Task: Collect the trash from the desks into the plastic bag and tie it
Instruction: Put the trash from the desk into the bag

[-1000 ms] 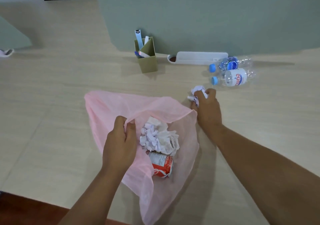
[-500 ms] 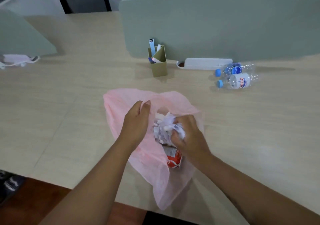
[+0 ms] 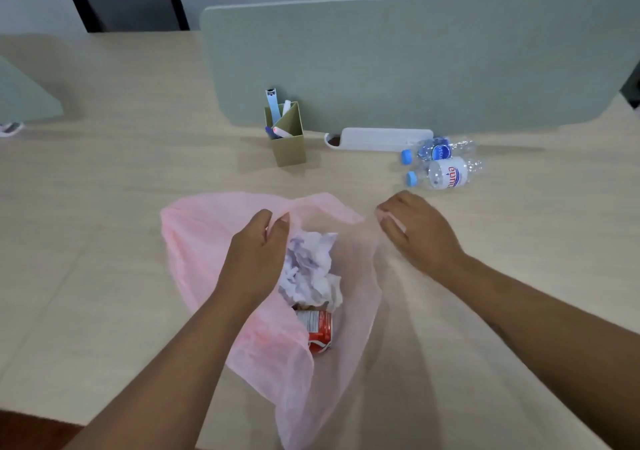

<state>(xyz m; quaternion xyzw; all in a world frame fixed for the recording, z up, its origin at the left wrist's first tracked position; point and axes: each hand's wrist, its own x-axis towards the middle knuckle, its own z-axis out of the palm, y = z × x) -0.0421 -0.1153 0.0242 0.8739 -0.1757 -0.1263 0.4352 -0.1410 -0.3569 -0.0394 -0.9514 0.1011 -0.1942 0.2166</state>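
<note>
A thin pink plastic bag (image 3: 197, 242) lies open on the light wood desk (image 3: 104, 179). Inside it sit crumpled white paper (image 3: 311, 269) and a crushed red can (image 3: 320, 328). My left hand (image 3: 254, 259) pinches the bag's upper rim between thumb and fingers, holding the mouth open. My right hand (image 3: 419, 231) hovers just right of the bag with fingers apart and nothing in it. Two empty clear bottles with blue caps, one (image 3: 446, 172) in front and one (image 3: 436, 150) behind, lie on their sides beyond my right hand.
A green divider panel (image 3: 415, 62) stands along the back of the desk. In front of it are an olive pen holder (image 3: 287, 138) with markers and a white power strip (image 3: 381, 139). The desk's front edge runs at the lower left.
My right hand carried a paper ball from the desk into the bag, let it go, and has pulled out to the right, empty. My left hand kept hold of the bag's rim.
</note>
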